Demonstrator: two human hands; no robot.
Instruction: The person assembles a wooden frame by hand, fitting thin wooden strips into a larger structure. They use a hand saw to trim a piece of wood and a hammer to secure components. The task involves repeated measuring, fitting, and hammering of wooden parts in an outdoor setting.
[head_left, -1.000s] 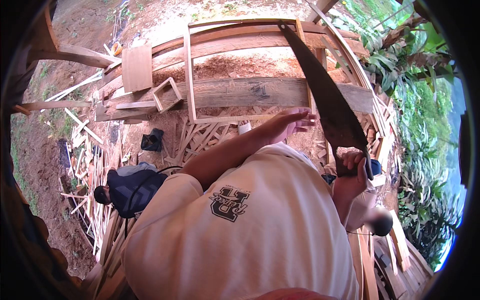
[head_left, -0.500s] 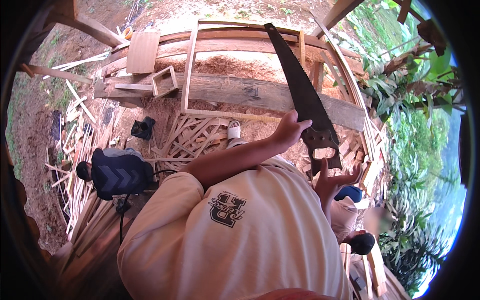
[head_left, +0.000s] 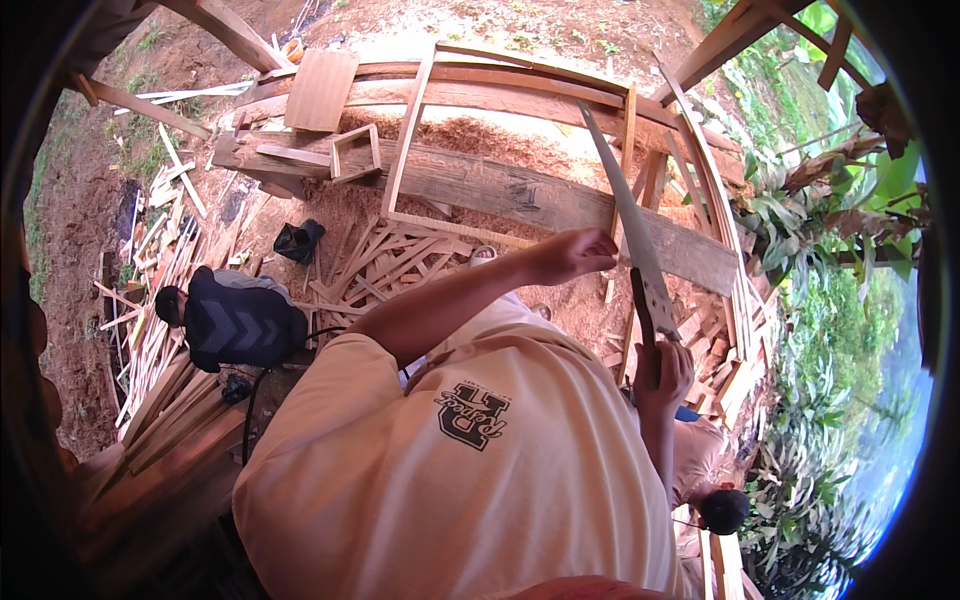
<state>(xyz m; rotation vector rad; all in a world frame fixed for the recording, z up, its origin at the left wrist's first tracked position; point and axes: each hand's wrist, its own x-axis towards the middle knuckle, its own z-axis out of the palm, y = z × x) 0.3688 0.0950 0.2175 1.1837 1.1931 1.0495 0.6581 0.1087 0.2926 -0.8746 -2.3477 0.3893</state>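
My right hand [head_left: 664, 372] is wrapped round the handle of a hand saw [head_left: 640, 225]. The saw's blade points away from me and is turned nearly edge-on, over the right part of a wooden frame [head_left: 408, 130]. Just left of the blade hovers my left hand [head_left: 575, 256], its fingers curled together and nothing visible in them. The thin rectangular frame lies across a thick, weathered plank [head_left: 480, 182] in front of me. Part of the saw handle is hidden by my right fingers.
A small box frame [head_left: 355, 155] and a flat board [head_left: 321, 92] rest on the bench at left. Wood offcuts [head_left: 385, 255] litter the ground. One person [head_left: 245, 318] is at the left, another [head_left: 705, 465] close by my right. A black bag [head_left: 298, 241] lies between strips.
My left hand has let go of the saw. My right hand, open before, has closed on the handle, and the blade has turned from broad side to nearly edge-on.
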